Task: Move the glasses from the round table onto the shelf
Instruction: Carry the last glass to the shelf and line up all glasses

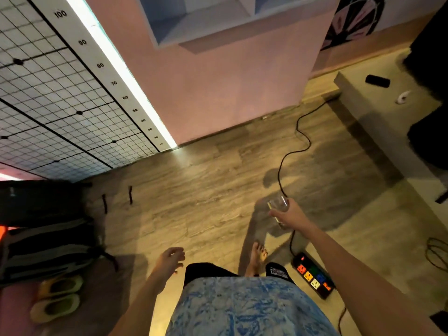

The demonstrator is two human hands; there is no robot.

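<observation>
Your left hand (169, 259) hangs beside your hip with its fingers loosely spread, holding nothing; your right hand (289, 214) is wrapped around a clear glass (278, 204), upright and seemingly empty, carried out over the wooden floor (194, 202); just right of your bare foot (257, 257) lies a power strip (312, 275) with coloured sockets, its black cable (291, 151) snaking across the floor toward the pink cabinet (218, 93); a pair of yellow slippers (57, 298) sits at your left; the floor ahead lies open; on the wall at left a scale (106, 73) reads 10 up to 100; the shelf (206, 23) opens above the cabinet, its compartments bare.
</observation>
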